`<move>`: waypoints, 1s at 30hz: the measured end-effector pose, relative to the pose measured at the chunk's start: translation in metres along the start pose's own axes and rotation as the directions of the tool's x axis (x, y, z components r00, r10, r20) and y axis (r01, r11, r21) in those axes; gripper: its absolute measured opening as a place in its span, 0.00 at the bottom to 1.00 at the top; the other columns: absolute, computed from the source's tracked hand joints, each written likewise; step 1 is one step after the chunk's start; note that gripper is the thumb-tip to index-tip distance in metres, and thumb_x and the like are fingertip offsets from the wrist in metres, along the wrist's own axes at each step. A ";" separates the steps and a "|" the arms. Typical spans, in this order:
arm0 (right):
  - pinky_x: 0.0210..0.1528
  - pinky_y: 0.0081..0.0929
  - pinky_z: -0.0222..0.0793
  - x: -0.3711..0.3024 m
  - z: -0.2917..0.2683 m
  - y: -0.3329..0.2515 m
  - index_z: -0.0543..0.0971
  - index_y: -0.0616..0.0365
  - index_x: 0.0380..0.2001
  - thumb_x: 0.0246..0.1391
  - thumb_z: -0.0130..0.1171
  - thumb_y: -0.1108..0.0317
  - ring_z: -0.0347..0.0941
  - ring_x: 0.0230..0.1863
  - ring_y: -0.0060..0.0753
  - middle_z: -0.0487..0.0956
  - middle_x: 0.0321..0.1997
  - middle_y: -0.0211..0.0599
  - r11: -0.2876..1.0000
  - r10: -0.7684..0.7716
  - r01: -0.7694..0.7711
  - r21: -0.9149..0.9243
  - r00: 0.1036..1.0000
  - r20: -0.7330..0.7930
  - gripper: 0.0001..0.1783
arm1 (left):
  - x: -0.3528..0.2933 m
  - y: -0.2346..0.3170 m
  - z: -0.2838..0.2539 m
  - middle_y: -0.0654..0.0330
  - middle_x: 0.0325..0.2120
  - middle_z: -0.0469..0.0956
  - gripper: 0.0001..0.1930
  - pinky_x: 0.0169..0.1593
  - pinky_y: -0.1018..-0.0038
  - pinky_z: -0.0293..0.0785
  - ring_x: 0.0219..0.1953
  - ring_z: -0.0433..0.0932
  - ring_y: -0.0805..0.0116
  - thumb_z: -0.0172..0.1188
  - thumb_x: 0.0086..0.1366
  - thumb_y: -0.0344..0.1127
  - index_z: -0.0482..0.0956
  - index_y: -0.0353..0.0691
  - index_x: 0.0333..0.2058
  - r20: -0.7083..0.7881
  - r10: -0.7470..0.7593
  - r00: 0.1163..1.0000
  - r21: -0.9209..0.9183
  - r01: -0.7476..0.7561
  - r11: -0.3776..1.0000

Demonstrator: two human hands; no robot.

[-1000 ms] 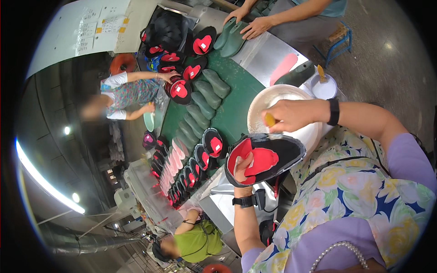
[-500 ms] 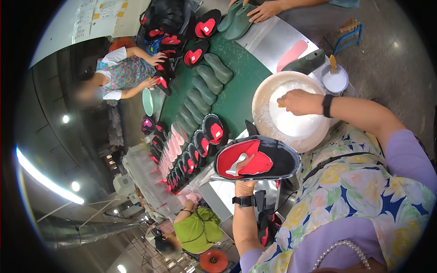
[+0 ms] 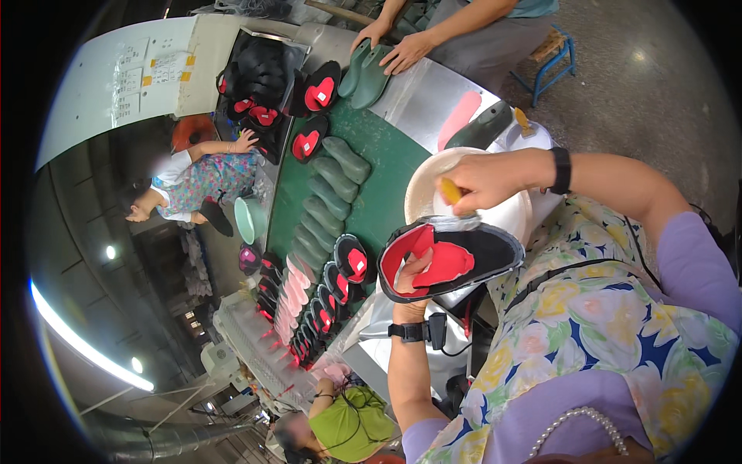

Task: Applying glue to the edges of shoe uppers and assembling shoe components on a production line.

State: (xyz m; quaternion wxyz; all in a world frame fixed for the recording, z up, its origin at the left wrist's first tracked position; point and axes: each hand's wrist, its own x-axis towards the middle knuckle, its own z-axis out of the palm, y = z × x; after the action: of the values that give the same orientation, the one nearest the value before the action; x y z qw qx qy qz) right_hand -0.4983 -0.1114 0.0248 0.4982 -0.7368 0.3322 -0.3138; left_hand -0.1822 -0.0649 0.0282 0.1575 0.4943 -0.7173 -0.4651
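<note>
My left hand [image 3: 414,280] grips a black shoe upper [image 3: 501,249] with red lining, its thumb and part of the hand showing inside the opening. The toe points right. My right hand [image 3: 495,179] is closed on a brush [image 3: 450,190] with a yellow handle. Its pale bristles lie along the upper's far edge, where a whitish coat shows. Just behind, partly covered by my right hand and the upper, stands a wide cream basin [image 3: 417,182] of white liquid. Beyond it is a white tub [image 3: 542,139] with another yellow-handled brush [image 3: 524,122].
Rows of green shoe lasts [image 3: 345,159], pink insoles [image 3: 295,282] and red-lined uppers [image 3: 352,259] cover the green table [image 3: 386,174]. At the far end, a co-worker's hands [image 3: 408,52] touch two green lasts [image 3: 371,76]. Another co-worker [image 3: 209,182] stands left, beside a mint basin [image 3: 246,220].
My right hand has lifted the brush from the basin to the upper's far edge. The upper has tilted in my left hand. The co-worker on the left has turned partly from the table.
</note>
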 end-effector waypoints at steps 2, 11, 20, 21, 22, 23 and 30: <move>0.32 0.37 0.67 -0.010 -0.011 -0.006 0.73 0.61 0.34 0.52 0.62 0.63 0.77 0.30 0.45 0.78 0.25 0.45 0.999 0.018 -0.017 -0.045 1.000 0.023 0.13 | 0.003 0.010 -0.001 0.58 0.45 0.81 0.14 0.50 0.73 0.79 0.46 0.81 0.68 0.57 0.68 0.25 0.77 0.37 0.52 0.051 -0.396 0.917 -0.691 0.318 0.649; 0.31 0.40 0.68 0.001 -0.012 -0.010 0.71 0.58 0.31 0.53 0.63 0.62 0.75 0.27 0.53 0.75 0.22 0.43 0.976 -0.215 0.198 -0.086 0.932 -0.293 0.14 | -0.001 0.052 -0.011 0.55 0.52 0.77 0.19 0.54 0.67 0.78 0.51 0.79 0.64 0.57 0.69 0.26 0.72 0.36 0.58 -0.122 -0.152 0.981 -0.515 0.069 0.855; 0.31 0.37 0.70 0.001 0.008 -0.015 0.72 0.64 0.30 0.52 0.66 0.60 0.78 0.26 0.49 0.77 0.22 0.47 0.988 0.130 -0.077 0.133 0.877 -0.463 0.18 | -0.006 0.029 0.004 0.53 0.54 0.73 0.22 0.59 0.68 0.69 0.53 0.74 0.63 0.58 0.67 0.29 0.71 0.33 0.58 -0.693 0.268 0.670 0.123 -0.257 0.959; 0.31 0.35 0.70 0.001 0.013 -0.018 0.73 0.64 0.30 0.52 0.66 0.60 0.78 0.27 0.45 0.78 0.23 0.48 0.981 0.162 -0.097 0.165 0.880 -0.447 0.18 | -0.006 0.029 0.006 0.55 0.54 0.74 0.22 0.61 0.64 0.67 0.56 0.72 0.62 0.53 0.71 0.35 0.69 0.34 0.60 -0.686 0.326 0.651 0.189 -0.274 0.943; 0.31 0.35 0.70 0.001 0.018 -0.018 0.73 0.64 0.30 0.52 0.66 0.60 0.78 0.27 0.45 0.78 0.23 0.48 0.981 0.164 -0.099 0.165 0.879 -0.448 0.18 | -0.004 0.030 0.006 0.55 0.54 0.74 0.22 0.61 0.64 0.67 0.56 0.72 0.62 0.53 0.71 0.35 0.69 0.34 0.60 -0.685 0.326 0.652 0.188 -0.275 0.943; 0.32 0.34 0.71 0.001 0.025 -0.018 0.73 0.65 0.30 0.52 0.67 0.60 0.78 0.27 0.43 0.78 0.24 0.48 0.983 0.150 -0.084 0.163 0.880 -0.451 0.18 | -0.002 0.031 0.005 0.55 0.53 0.73 0.21 0.61 0.63 0.68 0.54 0.72 0.60 0.52 0.71 0.35 0.69 0.35 0.60 -0.695 0.407 0.593 0.314 -0.259 0.913; 0.29 0.19 0.71 -0.001 0.033 -0.030 0.76 0.66 0.39 0.57 0.65 0.59 0.76 0.28 0.21 0.80 0.28 0.39 0.863 0.371 -0.231 0.449 0.893 -0.255 0.18 | 0.006 0.020 -0.012 0.51 0.52 0.73 0.25 0.60 0.61 0.67 0.53 0.74 0.55 0.60 0.65 0.36 0.69 0.35 0.60 -0.565 0.672 0.479 0.647 -0.248 0.721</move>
State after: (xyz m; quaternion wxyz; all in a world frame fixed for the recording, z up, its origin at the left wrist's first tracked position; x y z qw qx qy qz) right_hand -0.4671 -0.0850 0.0429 0.6206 -0.4909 0.4510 -0.4128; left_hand -0.1881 -0.0746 0.0496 0.4438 0.4444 -0.7766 0.0499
